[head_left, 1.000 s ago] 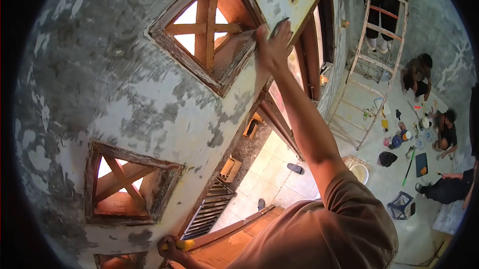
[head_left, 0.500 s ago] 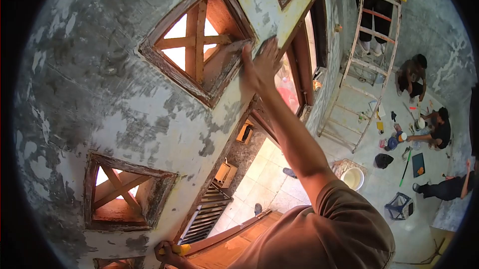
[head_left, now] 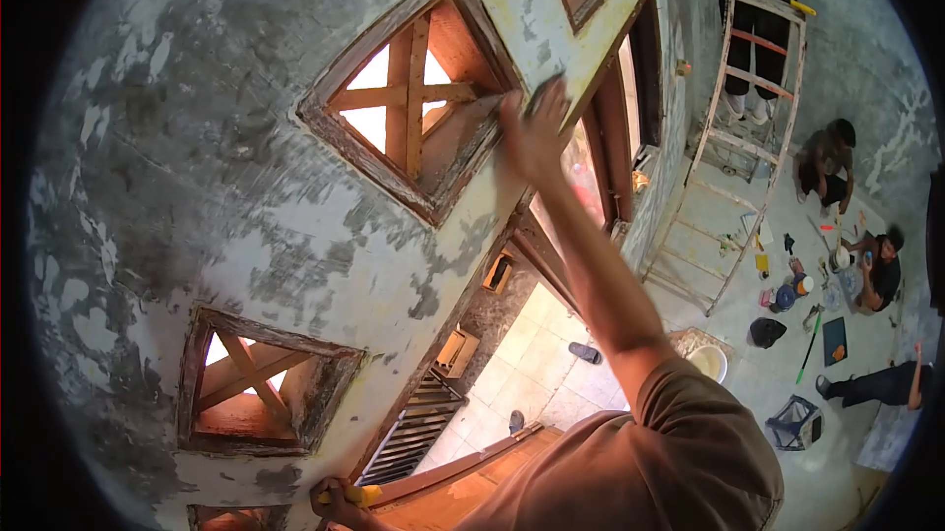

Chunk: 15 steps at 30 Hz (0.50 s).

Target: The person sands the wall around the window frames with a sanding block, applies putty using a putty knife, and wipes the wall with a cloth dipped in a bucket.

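My right hand [head_left: 539, 137] lies flat on the patchy grey-white wall [head_left: 325, 236], fingers stretched out and slightly blurred. Its thumb is right at the lower right corner of a diamond-shaped wooden vent frame [head_left: 438, 204] with crossed slats. A dark patch shows by the fingertips, and the palm side is hidden. Low at the left, my left hand [head_left: 340, 503] is closed around a yellow object [head_left: 364, 495], at the top edge of the doorway beside the wooden door [head_left: 443, 492]. Only part of the yellow object shows.
A worn ladder [head_left: 750, 137] stands at the right, with a person behind its top. Several people are on the floor below, among a white bucket [head_left: 711, 362], paint pots [head_left: 785, 297], a dark stool [head_left: 793, 423] and tools. Another slatted vent [head_left: 271, 440] is lower left.
The whole view has shifted slightly, so the wall sits further right and lower. My hands keep about the same places. A co-worker at the right has drawn an arm back from the pots.
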Tool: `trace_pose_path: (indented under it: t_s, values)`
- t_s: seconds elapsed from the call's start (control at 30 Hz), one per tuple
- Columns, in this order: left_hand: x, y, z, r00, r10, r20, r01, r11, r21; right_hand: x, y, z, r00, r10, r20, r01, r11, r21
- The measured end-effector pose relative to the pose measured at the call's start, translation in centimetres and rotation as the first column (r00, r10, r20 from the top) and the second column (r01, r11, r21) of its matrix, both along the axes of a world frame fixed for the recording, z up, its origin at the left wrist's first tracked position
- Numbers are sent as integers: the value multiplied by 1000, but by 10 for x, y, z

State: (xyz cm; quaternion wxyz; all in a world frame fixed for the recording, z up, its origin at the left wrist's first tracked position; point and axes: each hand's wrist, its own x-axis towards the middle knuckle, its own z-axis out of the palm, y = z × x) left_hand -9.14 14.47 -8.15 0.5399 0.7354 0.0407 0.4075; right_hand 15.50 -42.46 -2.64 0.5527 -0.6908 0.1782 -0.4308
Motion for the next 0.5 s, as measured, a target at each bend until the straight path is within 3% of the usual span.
trace_pose_path:
  t_s: [0.07, 0.13, 0.17, 0.23, 0.3, 0.33, 0.4, 0.5]
  values:
    - [-1, 3, 0, 997, -72, -10, 71, 997, -29, -10, 82, -41, 996, -68, -57, 50, 962, -267]
    - [-2, -13, 8, 993, -83, 85, 85, 996, -14, -95, 155, -20, 920, 272, -284, -352, 892, -285]
    - [0, -22, 12, 992, -94, 86, 95, 995, -4, -94, 153, -21, 923, 265, -279, -342, 898, -277]
    - [-1, -36, 20, 976, -130, 172, 126, 991, 37, -95, 144, -30, 901, 329, -282, -424, 803, -418]
    - [5, 6, 2, 987, -135, 85, 135, 991, 11, -44, 76, -34, 955, 106, -278, -213, 896, -390]
    - [2, 21, -6, 989, -147, 6, 147, 989, -20, -15, 46, -24, 997, -73, -23, 64, 964, -259]
    - [-2, -3, 4, 997, -81, -12, 81, 996, -38, 2, -11, -3, 997, -14, -76, 20, 997, 80]
    - [-1, -5, 7, 996, -87, 6, 87, 995, -44, -9, 43, -16, 985, -56, -161, 33, 989, -142]
